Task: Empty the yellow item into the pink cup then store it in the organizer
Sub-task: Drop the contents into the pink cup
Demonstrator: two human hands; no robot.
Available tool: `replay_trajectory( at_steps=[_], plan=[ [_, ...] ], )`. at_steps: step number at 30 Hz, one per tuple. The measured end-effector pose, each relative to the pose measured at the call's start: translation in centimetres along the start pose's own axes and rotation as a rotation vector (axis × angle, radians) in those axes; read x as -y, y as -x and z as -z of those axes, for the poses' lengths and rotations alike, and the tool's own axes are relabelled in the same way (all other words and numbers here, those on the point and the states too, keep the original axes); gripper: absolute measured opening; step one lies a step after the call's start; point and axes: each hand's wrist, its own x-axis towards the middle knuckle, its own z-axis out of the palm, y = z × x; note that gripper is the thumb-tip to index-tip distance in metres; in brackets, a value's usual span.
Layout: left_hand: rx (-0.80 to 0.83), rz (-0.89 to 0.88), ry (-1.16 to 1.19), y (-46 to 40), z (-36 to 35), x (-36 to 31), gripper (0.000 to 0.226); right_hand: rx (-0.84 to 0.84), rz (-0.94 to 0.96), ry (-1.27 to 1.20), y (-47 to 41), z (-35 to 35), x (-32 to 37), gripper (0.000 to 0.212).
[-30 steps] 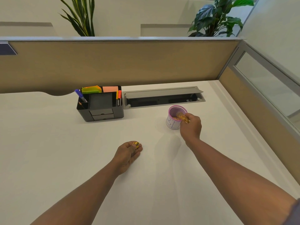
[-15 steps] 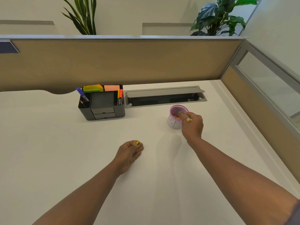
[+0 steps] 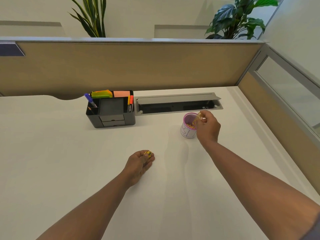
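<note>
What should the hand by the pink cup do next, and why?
Probably lift the small clear container away from the pink cup and carry it toward the black organizer. The right hand holds it tipped at the rim, and yellow bits already lie inside the cup.

One word can be read: "camlin", printed lengthwise in white on the black marker (image 3: 130, 108) (orange-capped) standing at the right side of the organizer (image 3: 110, 116). Purple marks on the pink cup (image 3: 187, 131) cannot be deciphered.
</note>
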Motion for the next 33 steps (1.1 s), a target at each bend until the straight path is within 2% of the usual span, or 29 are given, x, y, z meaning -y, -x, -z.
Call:
replay_trajectory(
  at_steps=[4,10,17,25,28,33],
  plan=[
    [-0.001,-0.002,0.002,0.1,-0.1,0.1,0.017,0.023,0.053,0.02,-0.5,-0.1,0.7,0.043],
    [0.005,-0.002,0.01,0.2,0.0,0.0,0.016,0.027,0.166,0.111,-1.1,-0.1,0.8,0.022],
    [-0.002,-0.005,0.013,0.5,-0.2,0.0,0.015,-0.019,-0.043,-0.087,-0.5,-0.4,1.0,0.05],
    [-0.013,-0.051,0.038,1.2,-0.4,-0.3,0.013,-0.088,-0.138,-0.279,3.3,0.0,2.1,0.027],
    [-0.013,-0.108,0.08,1.7,0.0,-0.9,0.017,0.0,-0.205,-0.395,5.8,-0.5,2.3,0.019],
    [0.008,-0.204,0.084,3.2,1.1,-2.3,0.023,0.309,-0.387,-0.581,9.6,-2.7,2.8,0.017]
  ],
)
